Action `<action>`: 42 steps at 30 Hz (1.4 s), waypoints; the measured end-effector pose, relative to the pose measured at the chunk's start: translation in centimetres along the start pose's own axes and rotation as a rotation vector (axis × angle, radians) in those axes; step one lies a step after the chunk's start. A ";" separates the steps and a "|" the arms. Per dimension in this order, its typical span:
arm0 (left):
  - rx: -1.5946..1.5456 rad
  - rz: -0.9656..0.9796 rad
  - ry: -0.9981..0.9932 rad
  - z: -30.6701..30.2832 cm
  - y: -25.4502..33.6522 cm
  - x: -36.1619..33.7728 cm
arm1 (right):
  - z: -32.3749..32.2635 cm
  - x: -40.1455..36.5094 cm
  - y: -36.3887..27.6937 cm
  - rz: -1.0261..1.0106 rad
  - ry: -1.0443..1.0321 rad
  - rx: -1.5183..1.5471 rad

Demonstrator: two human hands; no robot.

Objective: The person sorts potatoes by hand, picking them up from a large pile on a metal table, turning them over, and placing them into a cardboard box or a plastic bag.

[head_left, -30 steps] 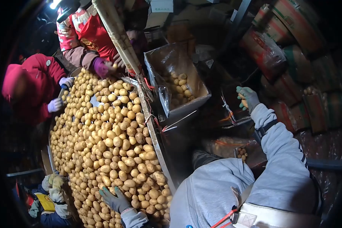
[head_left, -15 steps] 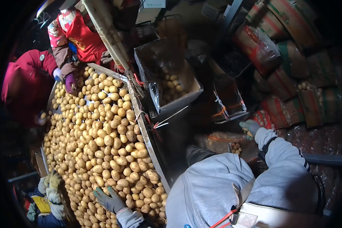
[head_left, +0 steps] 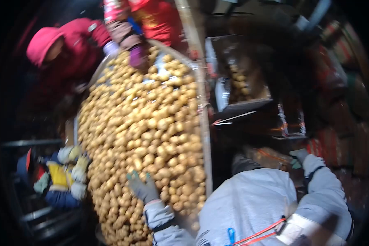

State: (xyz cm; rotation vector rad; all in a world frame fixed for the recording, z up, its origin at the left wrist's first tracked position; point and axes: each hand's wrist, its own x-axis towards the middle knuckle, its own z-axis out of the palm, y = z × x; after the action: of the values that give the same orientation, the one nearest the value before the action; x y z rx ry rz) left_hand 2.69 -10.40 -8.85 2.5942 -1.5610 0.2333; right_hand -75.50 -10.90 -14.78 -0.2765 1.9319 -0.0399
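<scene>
Potatoes (head_left: 151, 123) cover a large metal-edged table (head_left: 203, 135). My left hand (head_left: 144, 188), in a grey glove with green fingertips, lies on the potatoes near the front of the pile, its fingers spread. Out to the right, my right hand (head_left: 299, 158), gloved alike, hangs near a plastic-lined bag or box (head_left: 270, 158) low beside me. Its fingers are blurred, so whether it holds anything cannot be made out.
Behind the table's right edge stands a lined box (head_left: 246, 100) with potatoes. Co-workers in a dark red jacket (head_left: 76, 49) and a red apron (head_left: 158, 24) are at the far side; another person (head_left: 61, 176) is at the left. Stacked cartons (head_left: 336, 143) fill the right.
The view has swung, so the table shows further right and is blurred. My left hand still rests on the potatoes. Potatoes seen at my right hand earlier no longer show there.
</scene>
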 end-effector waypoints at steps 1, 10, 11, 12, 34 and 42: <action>-0.039 0.002 0.002 -0.7 0.5 0.0 | -1.2 0.7 -1.9 -0.019 -0.191 0.125; -0.193 -0.146 -0.100 -4.6 2.8 0.7 | 18.2 -19.4 -28.5 -0.596 -0.693 -0.174; -0.200 -0.167 -0.115 -4.7 2.8 0.7 | 21.5 -18.9 -29.4 -0.661 -0.756 -0.179; -0.208 -0.187 -0.129 -4.8 2.8 0.8 | 24.9 -18.0 -30.3 -0.726 -0.822 -0.183; -0.408 -0.216 -0.167 -1.1 12.5 15.7 | 49.0 -18.9 -41.0 -1.477 -0.470 -0.772; -0.569 -0.202 -0.082 0.5 14.6 18.9 | 51.6 -18.5 -44.8 -1.413 -0.467 -0.776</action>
State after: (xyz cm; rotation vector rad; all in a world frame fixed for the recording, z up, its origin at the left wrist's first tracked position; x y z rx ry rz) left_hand -1.46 -33.73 -5.73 2.2929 -1.1508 -0.2962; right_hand -13.72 -45.18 -9.93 -1.9117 0.8831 -0.1356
